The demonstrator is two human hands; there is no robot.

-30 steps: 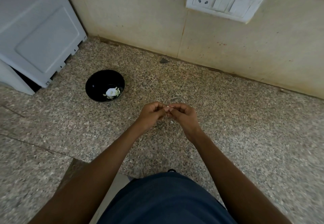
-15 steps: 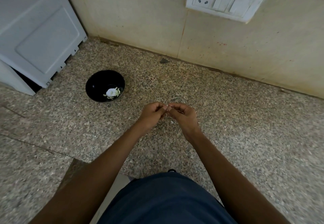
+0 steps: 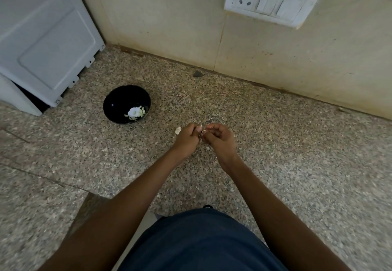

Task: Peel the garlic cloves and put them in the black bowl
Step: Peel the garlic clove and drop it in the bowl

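Your left hand [image 3: 186,141] and right hand [image 3: 220,141] pinch a garlic clove [image 3: 203,132] between curled fingers, right of the black bowl [image 3: 126,104] on the speckled desk [image 3: 297,154].

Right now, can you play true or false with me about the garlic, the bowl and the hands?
1. The black bowl sits to the left of both hands. True.
2. The bowl is empty. False: pale garlic pieces lie inside it.
3. The left hand and right hand meet, pinching something small and pale between the fingertips. True.
4. The bowl stands on a wooden table. False: it stands on a speckled stone counter.
5. A white switch plate is on the wall. True.
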